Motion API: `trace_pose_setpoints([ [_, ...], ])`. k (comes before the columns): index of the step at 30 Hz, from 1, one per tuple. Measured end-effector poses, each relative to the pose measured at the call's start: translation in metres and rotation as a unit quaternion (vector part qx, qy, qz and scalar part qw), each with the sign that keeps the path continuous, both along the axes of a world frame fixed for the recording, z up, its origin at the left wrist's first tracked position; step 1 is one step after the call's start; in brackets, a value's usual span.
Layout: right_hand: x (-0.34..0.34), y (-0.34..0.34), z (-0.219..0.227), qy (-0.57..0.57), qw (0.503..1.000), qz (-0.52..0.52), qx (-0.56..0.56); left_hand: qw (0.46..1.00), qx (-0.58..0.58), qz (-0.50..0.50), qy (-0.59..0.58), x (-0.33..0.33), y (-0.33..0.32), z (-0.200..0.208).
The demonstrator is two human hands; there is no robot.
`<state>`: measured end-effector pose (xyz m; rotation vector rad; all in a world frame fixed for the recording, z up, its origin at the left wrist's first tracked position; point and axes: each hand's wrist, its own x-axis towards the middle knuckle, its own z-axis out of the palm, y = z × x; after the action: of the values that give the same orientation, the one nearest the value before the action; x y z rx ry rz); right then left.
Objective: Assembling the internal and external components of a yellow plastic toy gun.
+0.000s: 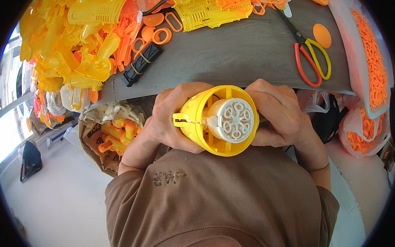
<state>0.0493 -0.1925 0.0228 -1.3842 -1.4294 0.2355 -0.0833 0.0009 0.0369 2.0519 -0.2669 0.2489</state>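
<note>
Between my two hands, close in front of my chest, is a round yellow plastic housing point(190, 117) that looks like a bubble toy's barrel. Its open end faces up, and a white round nozzle point(235, 121) with a pattern of small rings sits inside, off-centre. My left hand point(173, 111) wraps round the housing's left side, thumb below and fingers above. On the other side, my right hand point(277, 114) is closed against the rim with bent fingers; some of its fingertips are hidden behind the housing.
Yellow shells point(51, 46) and orange parts pile up at the far left of the grey table point(247, 52). Scissors point(310, 58) and an orange disc point(322, 35) lie right, a banded black bundle point(142, 63) left. A paper bag point(93, 138) and a tub of orange rings point(370, 61) flank me.
</note>
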Motion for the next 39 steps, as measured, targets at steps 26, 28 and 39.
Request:
trace_pose_setpoints([
  [26,-0.015,0.011,0.013,0.010,0.999,-0.028,0.029,0.987,0.121,0.071,-0.079,-0.004,-0.006,0.000],
  [28,-0.015,0.013,0.011,0.008,0.998,-0.037,0.058,0.986,0.113,0.077,-0.091,-0.003,-0.006,-0.002],
  [39,-0.010,0.013,0.023,0.048,0.998,-0.001,-0.036,0.979,0.155,0.110,-0.073,-0.004,-0.011,-0.001],
])
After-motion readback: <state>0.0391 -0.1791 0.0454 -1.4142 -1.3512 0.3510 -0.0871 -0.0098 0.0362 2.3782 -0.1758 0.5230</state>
